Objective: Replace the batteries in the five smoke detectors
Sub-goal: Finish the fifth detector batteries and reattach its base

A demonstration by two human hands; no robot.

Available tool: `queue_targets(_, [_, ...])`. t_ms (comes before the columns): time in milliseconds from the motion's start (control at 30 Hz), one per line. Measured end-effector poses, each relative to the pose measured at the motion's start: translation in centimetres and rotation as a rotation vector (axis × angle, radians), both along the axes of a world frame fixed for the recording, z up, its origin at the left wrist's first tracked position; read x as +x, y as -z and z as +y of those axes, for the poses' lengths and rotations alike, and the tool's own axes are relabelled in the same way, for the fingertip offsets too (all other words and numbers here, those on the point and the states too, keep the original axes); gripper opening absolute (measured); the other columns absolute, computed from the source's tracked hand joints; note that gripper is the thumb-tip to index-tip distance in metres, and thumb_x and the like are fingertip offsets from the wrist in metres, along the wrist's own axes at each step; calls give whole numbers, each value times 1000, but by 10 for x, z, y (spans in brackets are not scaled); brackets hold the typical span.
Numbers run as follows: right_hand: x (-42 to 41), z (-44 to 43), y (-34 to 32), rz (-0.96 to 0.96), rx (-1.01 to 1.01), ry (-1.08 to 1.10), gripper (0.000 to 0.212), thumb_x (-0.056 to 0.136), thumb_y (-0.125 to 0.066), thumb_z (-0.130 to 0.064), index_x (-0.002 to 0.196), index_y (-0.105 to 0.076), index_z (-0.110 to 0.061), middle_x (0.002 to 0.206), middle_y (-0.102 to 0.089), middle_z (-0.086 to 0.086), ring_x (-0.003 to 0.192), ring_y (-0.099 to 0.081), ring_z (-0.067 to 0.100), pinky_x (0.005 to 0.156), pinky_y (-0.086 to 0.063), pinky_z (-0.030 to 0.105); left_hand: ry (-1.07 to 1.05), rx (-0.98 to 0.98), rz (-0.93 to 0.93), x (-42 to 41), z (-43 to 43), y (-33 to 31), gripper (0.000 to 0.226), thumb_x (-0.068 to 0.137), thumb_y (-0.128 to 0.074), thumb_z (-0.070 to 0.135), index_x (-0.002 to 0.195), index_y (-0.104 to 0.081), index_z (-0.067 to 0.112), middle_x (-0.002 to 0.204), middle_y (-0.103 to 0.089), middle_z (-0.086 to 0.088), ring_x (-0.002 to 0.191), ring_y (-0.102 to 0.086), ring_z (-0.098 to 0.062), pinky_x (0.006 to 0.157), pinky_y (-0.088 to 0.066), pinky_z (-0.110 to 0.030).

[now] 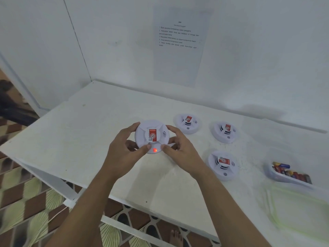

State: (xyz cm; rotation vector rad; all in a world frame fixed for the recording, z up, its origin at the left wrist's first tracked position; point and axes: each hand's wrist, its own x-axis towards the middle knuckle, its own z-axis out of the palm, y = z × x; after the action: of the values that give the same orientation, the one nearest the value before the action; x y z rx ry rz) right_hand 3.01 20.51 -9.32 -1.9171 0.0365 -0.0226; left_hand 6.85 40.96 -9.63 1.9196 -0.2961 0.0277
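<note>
Left hand (pixel 122 148): grips the held detector's (pixel 152 136) left rim.
Right hand (pixel 179 148): grips its right rim, equally near.
Held detector: face up between both hands, red light (pixel 154 150) toward the person; likely needs flipping.
Battery tray (pixel 284 177): well right of it.

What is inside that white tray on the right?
A heap of batteries in red, blue and dark wrappers fills the tray. Its near wall hides the lowest ones.
</note>
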Motion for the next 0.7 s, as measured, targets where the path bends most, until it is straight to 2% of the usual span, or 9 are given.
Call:
queue_targets(167, [6, -6, 2, 12, -7, 3, 55, 94, -67, -32, 142, -42, -44, 104, -68, -10, 75, -62, -2, 80, -46, 22, 12, 18, -11, 7, -6, 0, 66, 79, -82, 31, 134, -48, 44, 128, -59, 16, 81, -70, -7, 70, -56, -21])
queue_targets(467, [16, -13, 1, 12, -79, 27, 56, 93, -67, -30, 143, -42, -41, 104, -69, -8, 74, -62, -1, 77, -46, 18, 32, 23, -13, 20, -14, 1, 65, 80, -82, 31, 134, -48, 44, 127, -59, 19, 80, -70, -8, 74, -58, -26])
queue_targets(600, [23, -15, -1, 8, -86, 33, 56, 92, -68, -28, 142, -44, -37, 107, -65, -17, 96, -61, 0, 78, -44, 18, 32, 16, -14, 24, -16, 2, 63, 80, -82, 28, 129, -48, 50, 125, -58, 23, 79, -69, -9, 72, -55, -23])
queue_targets(700, [28, -16, -3, 2, -83, 20, 55, 93, -67, -24, 142, -45, -34, 109, -56, -30, 104, -54, -11, 66, -42, 15, 34, 27, -35, 29, -20, 1, 62, 81, -81, 26, 121, -45, 57, 120, -56, 29, 79, -68, -6, 69, -53, -17])
